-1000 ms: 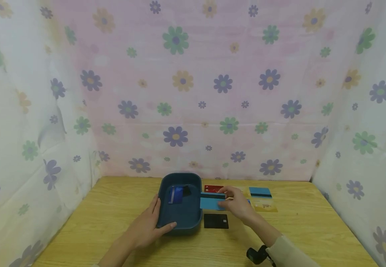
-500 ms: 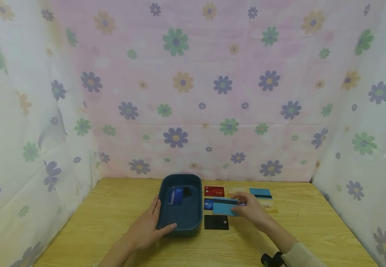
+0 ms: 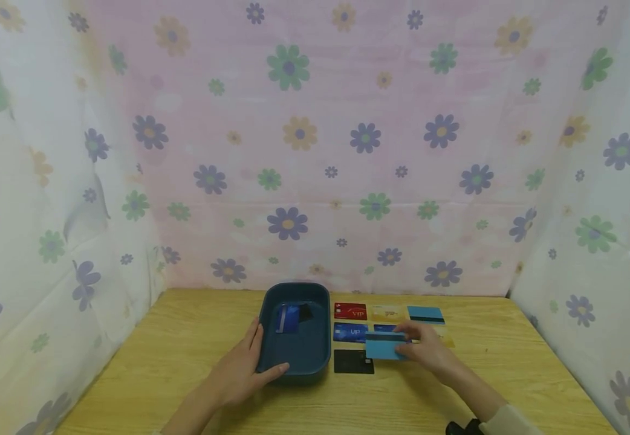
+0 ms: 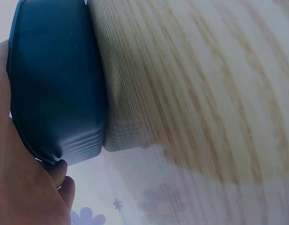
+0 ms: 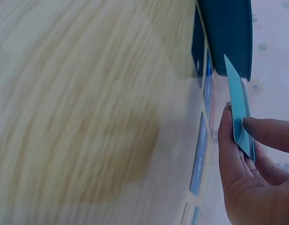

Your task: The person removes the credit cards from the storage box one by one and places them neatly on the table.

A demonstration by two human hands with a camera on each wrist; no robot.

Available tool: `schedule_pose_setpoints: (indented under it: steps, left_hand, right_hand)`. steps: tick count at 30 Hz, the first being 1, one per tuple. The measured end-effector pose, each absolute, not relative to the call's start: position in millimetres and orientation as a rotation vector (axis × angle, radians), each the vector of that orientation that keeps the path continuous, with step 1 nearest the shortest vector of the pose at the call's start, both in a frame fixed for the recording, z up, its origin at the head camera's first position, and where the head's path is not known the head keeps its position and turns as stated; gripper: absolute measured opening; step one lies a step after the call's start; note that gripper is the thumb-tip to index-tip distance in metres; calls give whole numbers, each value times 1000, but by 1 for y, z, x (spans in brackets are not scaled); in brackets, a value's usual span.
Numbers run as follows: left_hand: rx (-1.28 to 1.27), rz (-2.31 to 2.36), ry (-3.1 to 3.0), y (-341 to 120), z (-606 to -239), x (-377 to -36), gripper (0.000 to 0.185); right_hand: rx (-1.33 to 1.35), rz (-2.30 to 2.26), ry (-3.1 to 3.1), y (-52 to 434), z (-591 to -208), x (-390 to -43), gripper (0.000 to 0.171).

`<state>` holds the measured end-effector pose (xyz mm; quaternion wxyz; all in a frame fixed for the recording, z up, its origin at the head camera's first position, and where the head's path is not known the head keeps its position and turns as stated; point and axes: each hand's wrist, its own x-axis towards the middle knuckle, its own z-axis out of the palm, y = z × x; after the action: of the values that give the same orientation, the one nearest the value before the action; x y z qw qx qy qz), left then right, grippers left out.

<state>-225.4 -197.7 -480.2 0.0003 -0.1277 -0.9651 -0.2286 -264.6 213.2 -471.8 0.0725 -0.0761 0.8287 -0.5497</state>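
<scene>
My left hand (image 3: 241,374) cups dark blue tray (image 3: 295,356), thumb at near rim. My right hand (image 3: 426,350) pinches light blue card (image 3: 384,347) above black card (image 3: 353,361), forearm angled inward.

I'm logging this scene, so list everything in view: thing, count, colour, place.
tray: 1, dark blue, table centre, a blue card inside
held card: 1, light blue, dark stripe, above the laid-out cards
red card: 1, red, back row, beside tray
yellow card: 1, yellow, back row, middle
striped card: 1, light blue, back row, right
VIP card: 1, blue, middle row
black card: 1, black, front row
table: 1, light wood
curtain: floral, on three sides
left hand: grips tray's near-left rim
right hand: pinches held card
</scene>
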Motion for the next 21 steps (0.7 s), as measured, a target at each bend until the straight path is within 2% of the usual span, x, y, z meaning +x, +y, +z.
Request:
schedule_pose_setpoints:
  steps: [14, 21]
  left_hand:
    - [-390, -723, -3044, -198, -480, -226, 114]
    - [-397, -716, -3046, -198, -480, -226, 117]
  right_hand:
    - [-207, -1564, 2540, 233, -481, -260, 32]
    - [-255, -1369, 2777, 230, -490, -260, 31]
